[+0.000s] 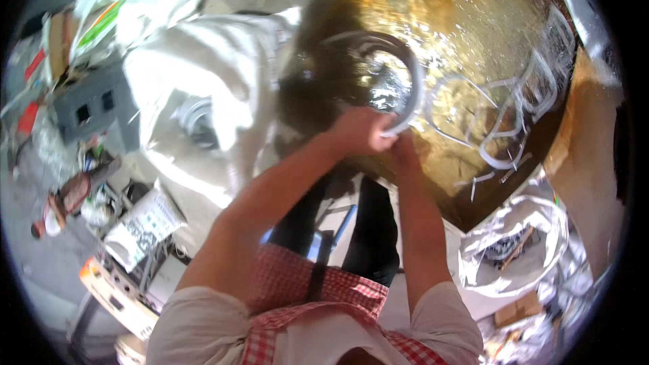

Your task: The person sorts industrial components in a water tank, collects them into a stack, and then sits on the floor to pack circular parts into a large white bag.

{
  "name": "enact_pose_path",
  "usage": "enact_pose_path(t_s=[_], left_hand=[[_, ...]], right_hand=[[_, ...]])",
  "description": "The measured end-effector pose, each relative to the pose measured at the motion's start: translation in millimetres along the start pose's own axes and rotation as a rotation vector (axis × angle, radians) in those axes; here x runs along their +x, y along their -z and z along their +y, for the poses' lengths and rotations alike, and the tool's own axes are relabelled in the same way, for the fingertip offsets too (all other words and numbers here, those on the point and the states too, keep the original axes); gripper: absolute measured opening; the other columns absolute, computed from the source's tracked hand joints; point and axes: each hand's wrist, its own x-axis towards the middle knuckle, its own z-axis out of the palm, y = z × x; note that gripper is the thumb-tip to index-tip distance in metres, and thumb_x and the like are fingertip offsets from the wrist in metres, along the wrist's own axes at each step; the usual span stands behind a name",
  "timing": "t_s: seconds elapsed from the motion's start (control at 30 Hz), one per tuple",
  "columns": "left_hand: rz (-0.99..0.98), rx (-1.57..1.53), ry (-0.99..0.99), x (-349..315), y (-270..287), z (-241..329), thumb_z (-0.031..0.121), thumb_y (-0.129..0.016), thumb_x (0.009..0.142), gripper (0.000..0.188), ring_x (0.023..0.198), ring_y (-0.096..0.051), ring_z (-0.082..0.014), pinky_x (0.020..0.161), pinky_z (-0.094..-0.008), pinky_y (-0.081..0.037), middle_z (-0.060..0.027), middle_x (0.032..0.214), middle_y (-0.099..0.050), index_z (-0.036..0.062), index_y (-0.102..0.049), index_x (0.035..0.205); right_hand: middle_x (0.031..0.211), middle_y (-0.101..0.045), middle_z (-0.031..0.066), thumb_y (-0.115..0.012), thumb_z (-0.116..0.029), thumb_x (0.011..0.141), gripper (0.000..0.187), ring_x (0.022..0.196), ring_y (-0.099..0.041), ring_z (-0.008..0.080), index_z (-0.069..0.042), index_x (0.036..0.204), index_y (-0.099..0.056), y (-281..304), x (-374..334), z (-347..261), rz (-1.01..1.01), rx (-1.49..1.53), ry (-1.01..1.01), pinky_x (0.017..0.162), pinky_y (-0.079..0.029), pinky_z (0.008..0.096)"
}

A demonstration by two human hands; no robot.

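My left hand [360,131] is closed round the near end of a grey-white curved ring [415,84], blurred by motion. The ring arches up and away over a wide bin [497,213] with a shiny yellowish inside. Close against the left hand is my right hand [404,151], near the ring's lower end; its fingers are blurred and partly hidden. Several loose, pale translucent loops [503,155] lie in the bin, to the right of both hands. Left of my hands stands a white sack [236,74], its mouth showing coiled grey rings [199,122].
A second white sack [473,257] with dark scraps stands at the near right, by a cardboard piece [520,309]. Leftward are a grey crate [88,105], a printed bag [145,225] and a white-orange box [118,297]. Another person [71,196] is at the far left.
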Motion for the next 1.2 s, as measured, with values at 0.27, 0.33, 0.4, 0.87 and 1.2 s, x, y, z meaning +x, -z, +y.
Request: enact_pose_path(t_s=[0.27,0.33,0.4,0.87,1.2], left_hand=[[-0.223,-0.556,-0.104,-63.5,76.5,99.8,0.027,-0.062,0.072,0.027,0.064,-0.059,-0.0203,0.063,-0.0329,-0.046,-0.0103,0.070,-0.062,0.0021,-0.059,0.080],[-0.329,-0.735,-0.104,-77.2,76.8,108.0,0.024,-0.064,0.068,0.026,0.064,-0.056,-0.0177,0.062,-0.0299,-0.045,-0.0060,0.067,-0.060,0.0004,-0.058,0.078],[-0.448,-0.884,-0.103,-90.9,92.2,121.1,0.022,-0.068,0.066,0.025,0.057,-0.052,-0.0125,0.055,-0.0257,-0.044,-0.0024,0.064,-0.057,0.0008,-0.057,0.074],[-0.403,-1.080,-0.313,-204.6,202.8,108.8,0.015,-0.069,0.065,0.028,0.057,-0.055,-0.0083,0.051,-0.0205,-0.043,-0.0035,0.070,-0.063,0.0030,-0.065,0.090],[-0.096,-1.307,-0.255,-253.6,223.0,64.4,0.007,-0.070,0.063,0.034,0.063,-0.057,-0.0099,0.057,-0.0215,-0.047,-0.0053,0.074,-0.061,-0.0008,-0.059,0.095]], right_hand=[[0.132,-0.032,0.0168,-0.072,-0.029,0.065,0.087,0.124,-0.027,0.0282,-0.002,0.132,-0.025,-149.5,-112.7,-87.5,0.189,-1.229,1.049,0.104,-0.020,0.0423],[0.132,-0.035,0.0147,-0.071,-0.019,0.067,0.079,0.122,-0.031,0.0251,-0.002,0.131,-0.028,-187.9,-130.1,-120.2,-0.023,-1.182,0.902,0.102,-0.023,0.0401],[0.116,-0.049,0.0103,-0.068,-0.011,0.071,0.063,0.099,-0.049,0.0177,-0.002,0.125,-0.038,-219.3,-145.5,-136.7,-0.204,-0.960,0.676,0.086,-0.041,0.0290],[0.120,-0.045,0.0108,-0.073,-0.040,0.066,0.078,0.108,-0.044,0.0216,-0.003,0.125,-0.039,-380.2,-170.8,-106.1,-0.610,-0.979,0.552,0.090,-0.037,0.0347],[0.110,-0.054,0.0081,-0.066,-0.010,0.073,0.052,0.094,-0.055,0.0165,-0.001,0.118,-0.043,-432.6,-184.7,-91.1,-0.599,-1.147,-0.033,0.083,-0.046,0.0285]])
